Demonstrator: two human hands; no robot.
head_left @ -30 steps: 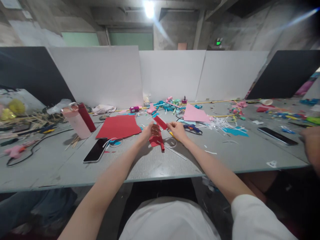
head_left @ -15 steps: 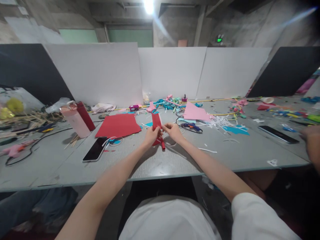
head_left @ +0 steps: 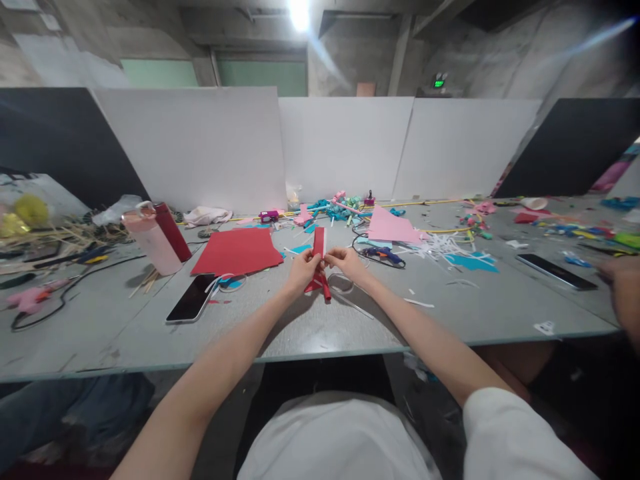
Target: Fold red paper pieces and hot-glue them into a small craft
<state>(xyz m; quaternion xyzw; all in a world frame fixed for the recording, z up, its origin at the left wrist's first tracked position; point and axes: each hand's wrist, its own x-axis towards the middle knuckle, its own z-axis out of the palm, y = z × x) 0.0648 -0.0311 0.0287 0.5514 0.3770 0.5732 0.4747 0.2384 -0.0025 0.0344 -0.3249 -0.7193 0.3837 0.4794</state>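
Mid-frame, the left hand (head_left: 303, 270) pinches a red paper strip (head_left: 319, 240) with a white edge (head_left: 325, 240); the right hand's (head_left: 349, 262) fingertips seem to nip that edge; light, even pressure should keep it straight and uncreased.

Craft workshop: concrete wall (head_left: 493, 63), white boards (head_left: 345, 147) lining the far edge of the bench (head_left: 125, 333), glue gun (head_left: 384, 255), paper scraps (head_left: 443, 247)

the held strip (head_left: 319, 241) is left of the glue gun (head_left: 386, 256).
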